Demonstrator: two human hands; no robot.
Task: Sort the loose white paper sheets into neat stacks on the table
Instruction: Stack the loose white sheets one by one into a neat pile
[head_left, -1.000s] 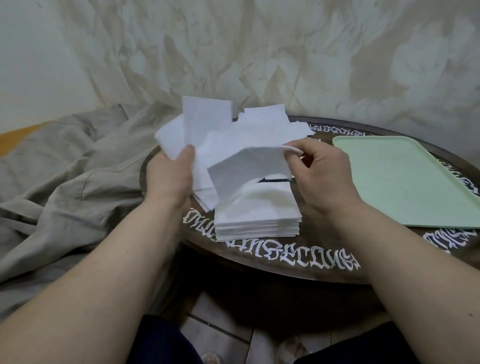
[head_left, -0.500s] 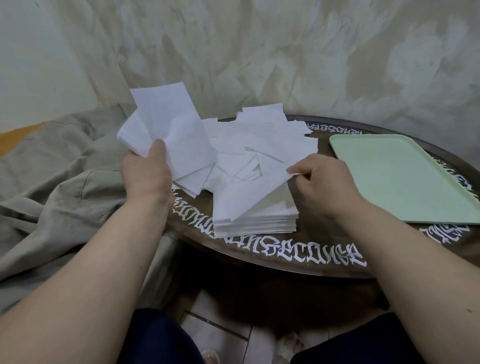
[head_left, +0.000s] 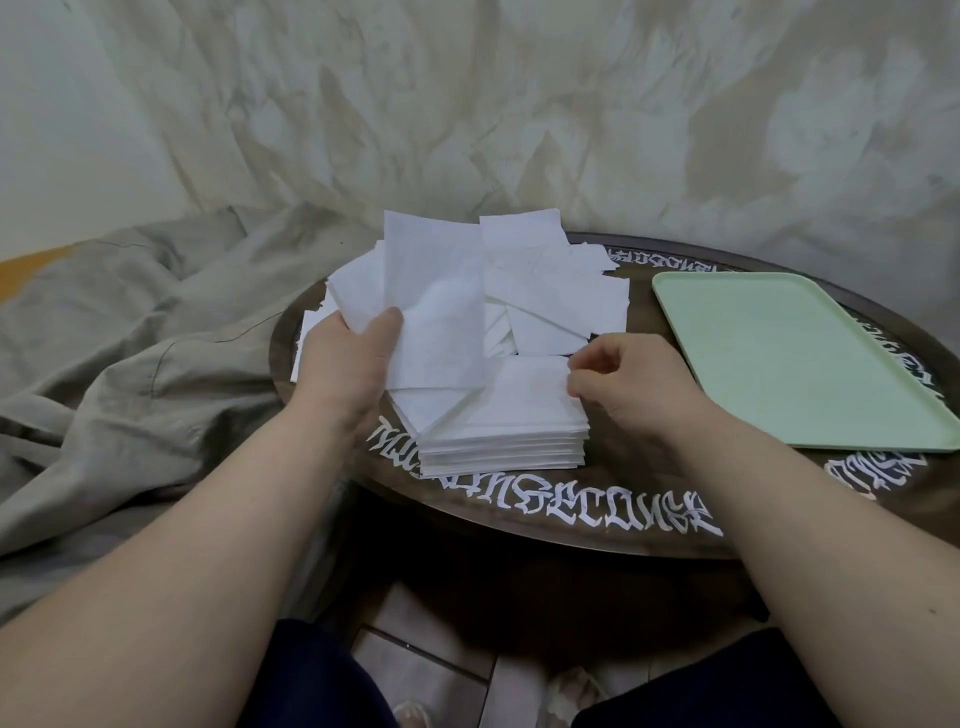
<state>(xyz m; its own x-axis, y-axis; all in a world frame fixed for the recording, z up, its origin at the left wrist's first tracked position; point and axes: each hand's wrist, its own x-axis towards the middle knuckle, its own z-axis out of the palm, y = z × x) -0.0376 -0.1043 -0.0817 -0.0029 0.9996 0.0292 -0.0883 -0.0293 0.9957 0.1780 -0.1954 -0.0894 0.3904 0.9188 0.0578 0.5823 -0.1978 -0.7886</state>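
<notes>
On the round dark counter (head_left: 623, 525) by a marbled wall (head_left: 571, 104), my left hand (head_left: 345, 369) grips loose sheets (head_left: 431, 306); my right hand (head_left: 628, 384) pinches the stack (head_left: 514, 426) beside a green tray (head_left: 789, 353).

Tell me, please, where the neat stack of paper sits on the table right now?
In the head view, the neat stack sits at the table's near edge, between the left hand and right hand, left of the green tray.

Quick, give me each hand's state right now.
Left hand: holding a bunch of paper sheets.
Right hand: pinching the top sheet's edge on the neat stack.
</notes>
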